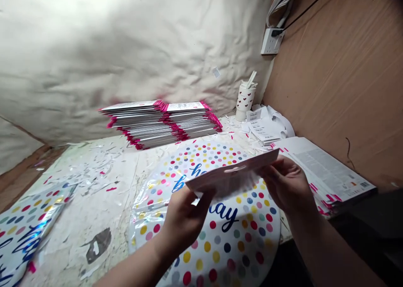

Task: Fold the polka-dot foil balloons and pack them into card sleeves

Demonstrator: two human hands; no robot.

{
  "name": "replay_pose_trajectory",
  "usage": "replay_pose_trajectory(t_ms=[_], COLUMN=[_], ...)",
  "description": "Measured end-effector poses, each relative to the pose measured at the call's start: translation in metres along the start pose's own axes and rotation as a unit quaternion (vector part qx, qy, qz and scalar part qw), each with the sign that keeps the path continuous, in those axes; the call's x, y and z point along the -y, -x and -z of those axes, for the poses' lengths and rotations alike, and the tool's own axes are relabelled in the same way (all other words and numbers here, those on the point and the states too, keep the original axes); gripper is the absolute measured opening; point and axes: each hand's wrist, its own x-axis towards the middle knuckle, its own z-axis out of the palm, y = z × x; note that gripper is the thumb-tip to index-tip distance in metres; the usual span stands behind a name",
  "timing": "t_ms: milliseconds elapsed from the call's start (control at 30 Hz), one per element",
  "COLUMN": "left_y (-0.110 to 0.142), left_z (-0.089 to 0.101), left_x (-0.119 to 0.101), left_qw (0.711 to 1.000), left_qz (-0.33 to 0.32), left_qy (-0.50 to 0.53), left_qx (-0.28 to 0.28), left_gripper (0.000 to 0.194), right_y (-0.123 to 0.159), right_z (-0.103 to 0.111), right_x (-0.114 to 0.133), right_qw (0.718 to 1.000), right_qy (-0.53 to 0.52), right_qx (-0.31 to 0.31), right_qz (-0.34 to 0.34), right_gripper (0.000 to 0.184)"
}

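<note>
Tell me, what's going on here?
A person's left hand and right hand hold a white card up over a round polka-dot birthday foil balloon. Behind it sit stacks of pink-edged packets, and another foil balloon lies on the scrap-strewn table to the left.

Crumpled cream sheeting (94, 56) over the wall, a tan wood panel (333, 77), a white power socket (271, 41)

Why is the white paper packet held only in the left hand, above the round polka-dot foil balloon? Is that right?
No: the head view shows the white paper packet held in both hands, the left hand and right hand, above the round polka-dot foil balloon.
</note>
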Motion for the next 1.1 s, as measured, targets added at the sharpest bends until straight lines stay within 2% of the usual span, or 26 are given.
replay_pose_trajectory(t_ms=[67, 167, 200, 267, 333, 433, 567, 700, 933, 1100], left_y=[-0.023, -0.088, -0.115, -0.168, -0.212, -0.251, -0.266, -0.268, -0.267, -0.269], left_z=[0.004, 0.020, 0.026, 0.035, 0.040, 0.043, 0.047, 0.053, 0.049, 0.050], left_x=[0.012, 0.029, 0.036, 0.057, 0.081, 0.115, 0.139, 0.142, 0.153, 0.164], left_qw=[0.992, 0.936, 0.913, 0.872, 0.862, 0.856, 0.849, 0.831, 0.803, 0.794], left_qz=[-0.060, -0.159, -0.186, -0.206, -0.201, -0.175, -0.139, -0.125, -0.089, -0.099], left_qy=[-0.104, -0.289, -0.343, -0.441, -0.466, -0.486, -0.506, -0.536, -0.586, -0.594], left_qx=[-0.039, -0.124, -0.121, -0.056, -0.010, 0.035, 0.056, 0.084, 0.066, 0.089], left_gripper=[0.021, 0.028, 0.028, 0.035, 0.039, 0.041, 0.034, 0.041, 0.046, 0.048], right_y=[-0.010, -0.015, -0.014, -0.006, 0.003, 0.015, 0.022, 0.025, 0.026, 0.026], right_z=[0.026, 0.074, 0.087, 0.107, 0.117, 0.126, 0.134, 0.131, 0.109, 0.109], right_x=[-0.010, -0.016, -0.017, -0.019, -0.022, -0.030, -0.037, -0.042, -0.050, -0.049], right_qw=[0.998, 0.982, 0.972, 0.950, 0.933, 0.908, 0.893, 0.898, 0.904, 0.902], right_qy=[-0.009, 0.103, 0.164, 0.264, 0.321, 0.382, 0.409, 0.402, 0.394, 0.399], right_qx=[-0.060, -0.124, -0.125, -0.101, -0.071, -0.054, -0.055, -0.045, 0.003, 0.005], right_qz=[-0.035, -0.099, -0.113, -0.132, -0.147, -0.166, -0.178, -0.174, -0.168, -0.165], right_gripper=[0.019, 0.022, 0.026, 0.038, 0.042, 0.037, 0.037, 0.035, 0.036, 0.035])
